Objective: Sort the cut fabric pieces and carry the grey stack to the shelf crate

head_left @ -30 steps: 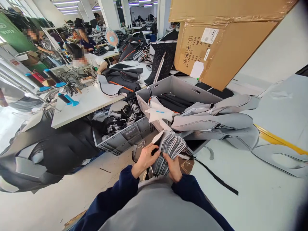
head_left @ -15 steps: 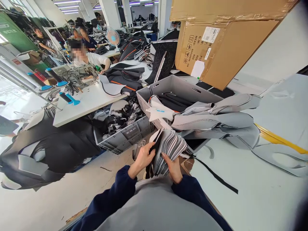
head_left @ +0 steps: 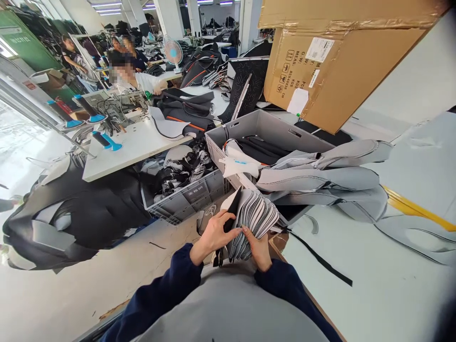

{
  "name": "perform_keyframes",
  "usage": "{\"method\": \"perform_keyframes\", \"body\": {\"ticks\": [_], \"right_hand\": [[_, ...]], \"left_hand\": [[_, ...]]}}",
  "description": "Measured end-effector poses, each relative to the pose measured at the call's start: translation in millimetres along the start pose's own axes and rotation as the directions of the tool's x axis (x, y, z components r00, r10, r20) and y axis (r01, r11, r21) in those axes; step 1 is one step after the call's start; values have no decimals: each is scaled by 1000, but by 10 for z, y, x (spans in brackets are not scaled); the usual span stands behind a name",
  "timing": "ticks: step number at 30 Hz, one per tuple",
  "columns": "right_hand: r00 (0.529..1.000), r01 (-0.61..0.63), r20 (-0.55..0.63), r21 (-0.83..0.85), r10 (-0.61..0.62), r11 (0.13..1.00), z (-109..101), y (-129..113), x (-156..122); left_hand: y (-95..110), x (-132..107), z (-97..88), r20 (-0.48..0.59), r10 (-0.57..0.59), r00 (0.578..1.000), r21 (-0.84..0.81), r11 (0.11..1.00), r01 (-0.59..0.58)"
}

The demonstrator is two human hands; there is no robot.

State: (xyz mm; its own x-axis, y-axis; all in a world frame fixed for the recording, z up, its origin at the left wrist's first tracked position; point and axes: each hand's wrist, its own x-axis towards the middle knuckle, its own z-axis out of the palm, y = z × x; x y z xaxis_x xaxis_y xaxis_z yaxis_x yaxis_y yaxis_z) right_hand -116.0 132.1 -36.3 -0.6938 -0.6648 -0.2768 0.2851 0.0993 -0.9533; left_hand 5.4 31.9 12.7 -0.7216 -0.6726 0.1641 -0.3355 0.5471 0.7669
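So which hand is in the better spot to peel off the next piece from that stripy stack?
Probably the left hand. Its fingers already pinch the outer dark piece at the stack's edge, lifting it away. The right hand grips the stack of cut pieces from beneath, steadying it.

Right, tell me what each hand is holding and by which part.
Both hold the fanned stack of grey and black fabric pieces: the left hand grips its left edge, the right hand its lower end.

Left hand (head_left: 215,235) raised before chest, fingers curled, thumb pinching. Right hand (head_left: 259,248) close beside it, fingertips pinching, palm down. Both forearms in navy sleeves, converging inward.
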Motion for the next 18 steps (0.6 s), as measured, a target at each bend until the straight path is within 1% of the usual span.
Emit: {"method": "perform_keyframes", "body": {"ticks": [5, 11, 14, 18], "right_hand": [[999, -13, 34, 26, 12, 1000, 11, -42, -18], [998, -54, 18, 66, 53, 996, -7, 14, -13], [996, -81, 33, 74, 79, 994, -21, 50, -3], [996, -85, 4, 55, 85, 995, -30, 62, 13]], "left_hand": [[28, 0, -52, 60, -46, 997, -34, 998, 48], [3, 28, -95, 121, -64, 991, -74, 995, 73], [1, 37, -110, 140, -52, 989, -79, 995, 63], [-15, 53, -84, 135, -40, 990, -57, 997, 48]]}}
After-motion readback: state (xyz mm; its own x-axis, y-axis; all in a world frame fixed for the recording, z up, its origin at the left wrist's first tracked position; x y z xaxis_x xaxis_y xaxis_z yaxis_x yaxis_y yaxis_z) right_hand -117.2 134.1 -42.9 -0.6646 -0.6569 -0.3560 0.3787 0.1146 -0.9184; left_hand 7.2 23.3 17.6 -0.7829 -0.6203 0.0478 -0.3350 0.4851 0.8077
